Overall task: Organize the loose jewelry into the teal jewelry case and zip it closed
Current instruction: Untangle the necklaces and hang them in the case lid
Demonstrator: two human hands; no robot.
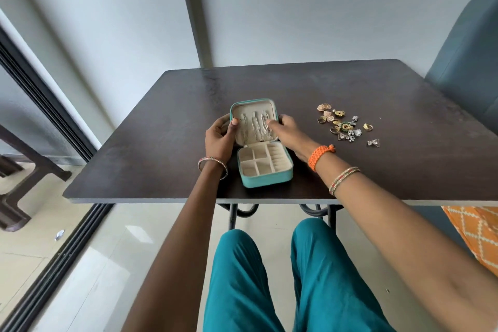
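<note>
Teal zippered jewelry case (265, 178) lay open on the dark rectangular table (161, 129), cream lid upright. Left hand (219, 137) gripped the lid's left edge; right hand (287, 132) rested relaxed fingers on silver chains (253, 127) inside the lid. Loose gold and silver jewelry (346, 124) lay right of the case.

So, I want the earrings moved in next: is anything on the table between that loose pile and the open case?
Only the right hand and forearm, lying between the loose jewelry and the teal case. Otherwise the table there is bare.
</note>
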